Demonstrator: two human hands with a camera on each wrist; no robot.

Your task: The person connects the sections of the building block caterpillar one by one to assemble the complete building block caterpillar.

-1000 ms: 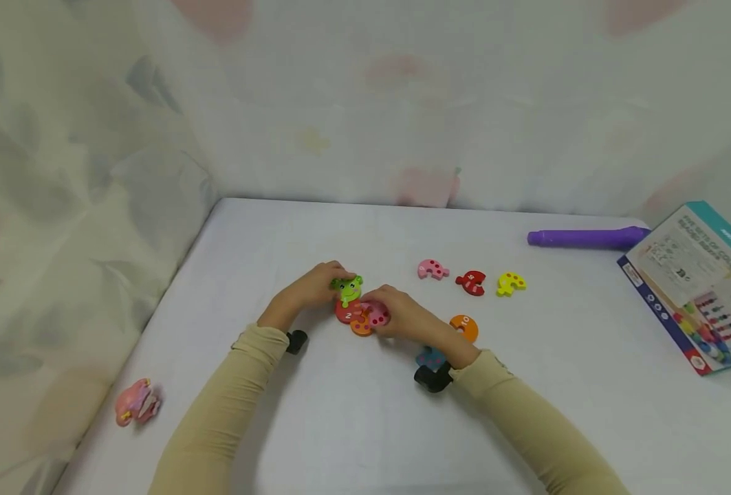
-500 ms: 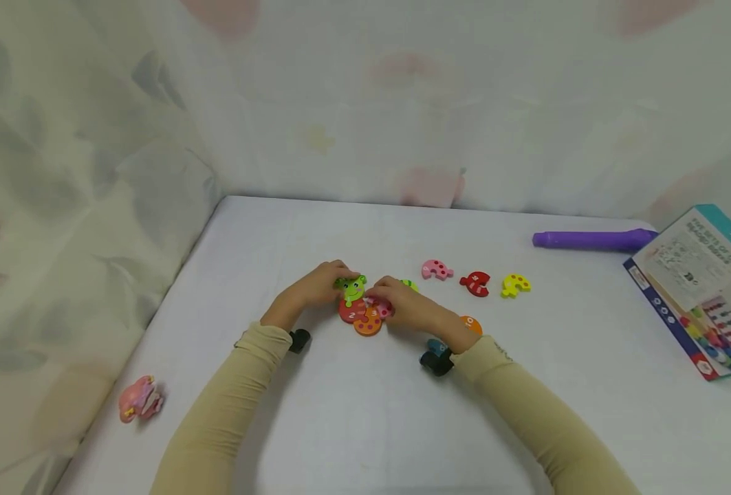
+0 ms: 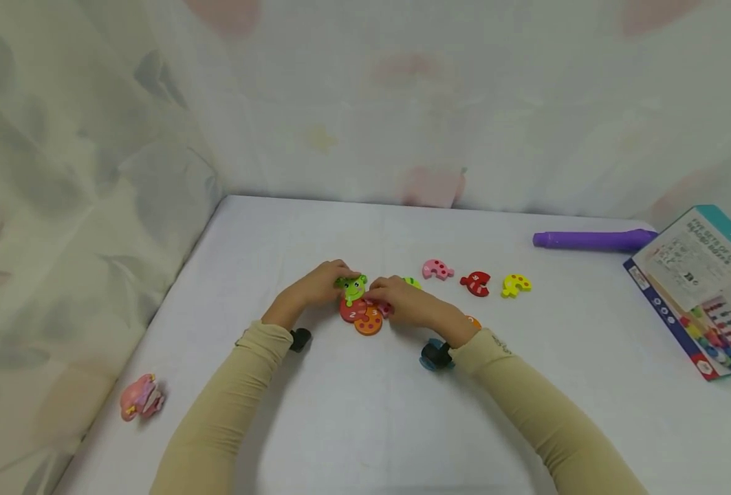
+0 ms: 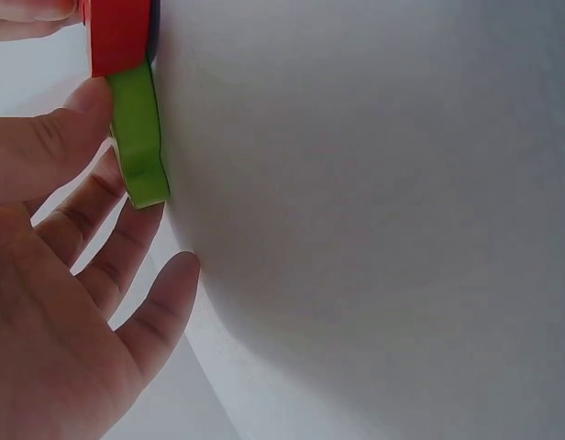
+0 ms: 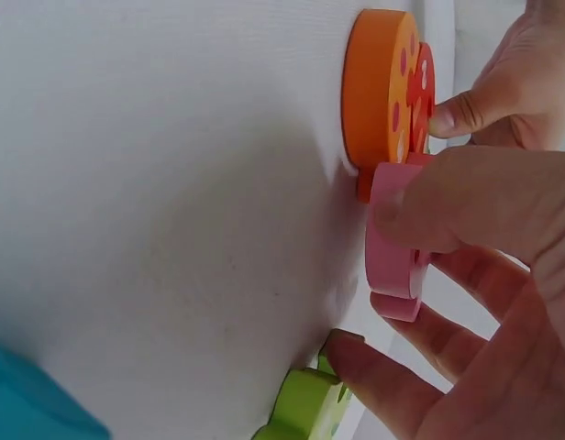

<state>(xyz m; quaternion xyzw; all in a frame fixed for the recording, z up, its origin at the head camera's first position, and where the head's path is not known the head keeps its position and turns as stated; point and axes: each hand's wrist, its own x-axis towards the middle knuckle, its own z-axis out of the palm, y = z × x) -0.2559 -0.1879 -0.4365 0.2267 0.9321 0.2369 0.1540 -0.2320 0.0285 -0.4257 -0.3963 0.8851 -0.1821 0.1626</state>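
My left hand (image 3: pixel 315 285) pinches the green puzzle piece with a smiling face (image 3: pixel 354 289), its thumb and fingers at the rim in the left wrist view. That piece joins a red piece numbered 2 (image 3: pixel 351 313), which joins an orange spotted piece numbered 3 (image 3: pixel 368 323). Between the thumb and fingers of my right hand (image 3: pixel 410 304) is a pink puzzle piece (image 5: pixel 385 266), held against the orange piece's far right side. In the head view the fingers mostly cover it. A green puzzle piece (image 5: pixel 305 403) lies below the right fingers, one fingertip touching or nearly touching it.
Pink (image 3: pixel 437 269), red (image 3: pixel 476 283) and yellow (image 3: pixel 516 285) pieces lie behind the right hand. Blue (image 3: pixel 428 362) and orange (image 3: pixel 474 322) ones are partly hidden by the right wrist. A purple tube (image 3: pixel 594 240), printed box (image 3: pixel 696 292) and pink toy (image 3: pixel 141 397) stand farther out.
My right hand has shifted slightly away from me, bringing the pink piece from over the orange piece to its far right side. My left hand keeps its grip. The head view has shifted slightly.
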